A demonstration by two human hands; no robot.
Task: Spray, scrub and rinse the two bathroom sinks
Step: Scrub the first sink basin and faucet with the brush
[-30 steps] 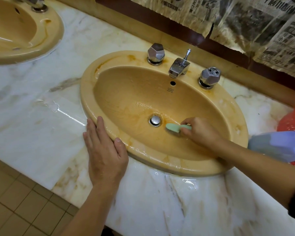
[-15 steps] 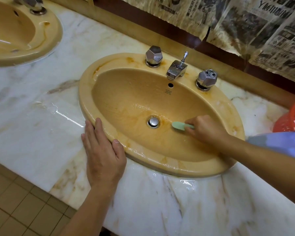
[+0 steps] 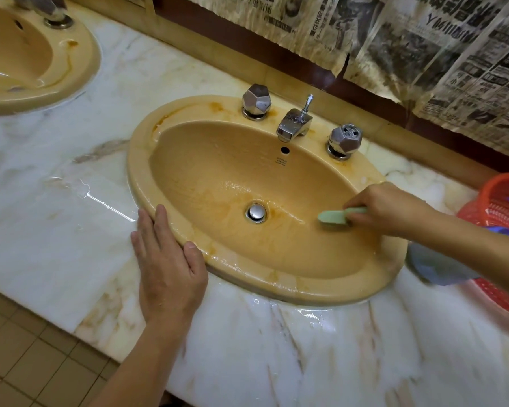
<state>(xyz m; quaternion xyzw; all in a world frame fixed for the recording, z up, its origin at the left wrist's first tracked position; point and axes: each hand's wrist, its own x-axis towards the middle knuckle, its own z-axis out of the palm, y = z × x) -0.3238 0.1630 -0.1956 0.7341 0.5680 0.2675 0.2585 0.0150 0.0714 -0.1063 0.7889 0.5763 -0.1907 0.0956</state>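
A small pale-green scrubbing brush (image 3: 334, 216) is being held by the right hand (image 3: 391, 207), whose fingers are curled round its handle, while the brush head is being pressed against the wet inner wall of the near sink (image 3: 165, 201), to the right of the chrome drain plug (image 3: 256, 212). The left hand (image 3: 166, 259) is being rested flat, fingers straight, on the marble counter (image 3: 56, 245) with the thumb lying against the sink's rim; nothing is being held by it.

The brush is being judged light and stiff, its plastic handle probably slick with water, so a firm wrap close behind the head is being favoured for pressure. The glazed basin is being judged hard, fixed and slippery, with orange staining around the drain and rim. The second sink (image 3: 80, 69) is lying at the far left of the counter, well apart. A red plastic basket (image 3: 500, 198) is standing at the right edge.
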